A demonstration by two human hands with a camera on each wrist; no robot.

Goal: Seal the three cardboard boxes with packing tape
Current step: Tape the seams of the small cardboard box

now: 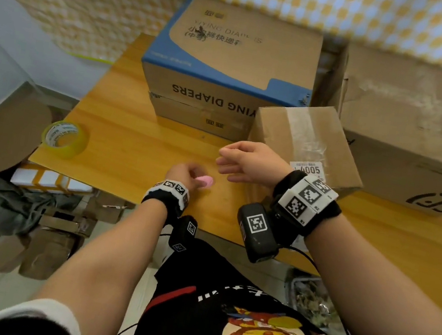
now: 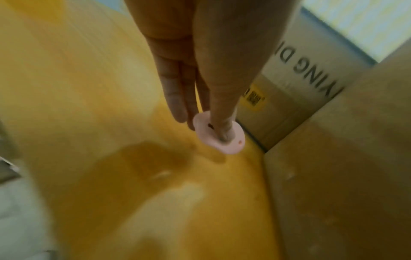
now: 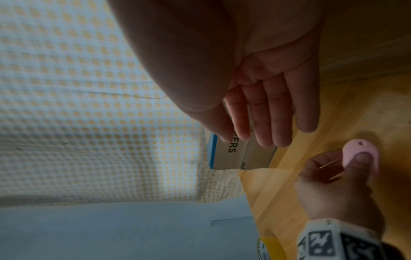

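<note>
A yellow-checked cloth hangs behind my wooden desk [image 1: 122, 122], which is crowded at 12 to 2 o'clock with cardboard. The diaper box [image 1: 232, 53] sits on a flatter box [image 1: 198, 119] at 12; a small box [image 1: 302, 139] with tape already down its top is at 1, touching them, and a big worn box [image 1: 410, 133] fills 2 o'clock. The tape roll [image 1: 64, 138] lies on its side at the desk's 9 o'clock corner, well apart from both hands, so I judge no taping is under way right now.

My left hand [image 1: 184, 171] pinches a small pink cutter [image 1: 204, 181] low over the desk, thumb pressed on its top; I take it as kept ready for slicing tape. My right hand [image 1: 246, 161] hovers just beside the small box with its fingers [image 3: 266, 112] released and straight, grasping nothing, probably free to go for the roll or steady a box
</note>
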